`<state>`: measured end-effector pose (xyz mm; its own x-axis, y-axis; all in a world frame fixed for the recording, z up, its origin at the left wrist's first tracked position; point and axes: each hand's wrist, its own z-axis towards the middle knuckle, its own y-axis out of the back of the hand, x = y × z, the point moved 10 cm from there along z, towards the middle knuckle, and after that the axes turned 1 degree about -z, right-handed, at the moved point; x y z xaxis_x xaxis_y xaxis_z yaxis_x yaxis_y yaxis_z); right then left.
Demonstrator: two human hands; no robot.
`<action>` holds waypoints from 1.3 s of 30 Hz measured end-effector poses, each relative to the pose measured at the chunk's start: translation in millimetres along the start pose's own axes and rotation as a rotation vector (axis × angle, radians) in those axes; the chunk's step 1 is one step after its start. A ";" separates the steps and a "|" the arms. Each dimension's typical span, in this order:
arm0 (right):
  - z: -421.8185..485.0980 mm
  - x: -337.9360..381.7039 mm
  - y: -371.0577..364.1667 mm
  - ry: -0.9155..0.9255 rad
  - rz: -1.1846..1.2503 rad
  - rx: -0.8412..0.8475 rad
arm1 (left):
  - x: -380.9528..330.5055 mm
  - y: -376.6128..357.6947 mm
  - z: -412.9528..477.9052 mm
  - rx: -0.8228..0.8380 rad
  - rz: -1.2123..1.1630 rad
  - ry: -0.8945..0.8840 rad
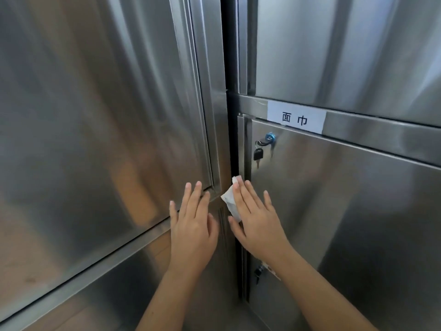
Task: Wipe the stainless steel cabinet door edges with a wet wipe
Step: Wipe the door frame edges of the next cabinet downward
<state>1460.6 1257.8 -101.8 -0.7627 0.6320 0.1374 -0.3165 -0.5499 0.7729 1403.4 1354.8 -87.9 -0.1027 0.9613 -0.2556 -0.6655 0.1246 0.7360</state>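
Two stainless steel cabinets meet at a dark vertical gap. My right hand [255, 216] lies flat with straight fingers and presses a folded white wet wipe [229, 200] against the left edge of the right cabinet door [334, 199]. The wipe sticks out past my fingertips and thumb side. My left hand [193, 220] rests flat, fingers straight, on the frame of the left cabinet door [95, 115], at its lower right corner.
A white paper label [296, 118] with two characters is stuck on the rail above the right door. A lock with a black key [262, 145] hangs near that door's upper left corner. A second lock [259, 272] shows below my right wrist.
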 end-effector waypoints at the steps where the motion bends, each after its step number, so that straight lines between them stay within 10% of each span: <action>1: 12.6 4.1 -6.5 0.022 0.005 -0.002 | 9.2 0.0 7.0 -0.014 -0.002 0.010; 17: 70.7 7.6 -152.6 0.078 0.129 0.181 | 83.1 -39.2 43.3 -0.029 0.349 0.002; 39: 48.5 1.8 -165.6 0.157 0.179 0.228 | 91.0 -51.2 42.2 -0.049 0.543 0.002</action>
<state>1538.9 1376.5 -199.6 -0.8779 0.4349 0.2005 -0.0484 -0.4971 0.8663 1459.3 1446.2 -122.4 -0.4426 0.8839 0.1515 -0.5500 -0.4010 0.7326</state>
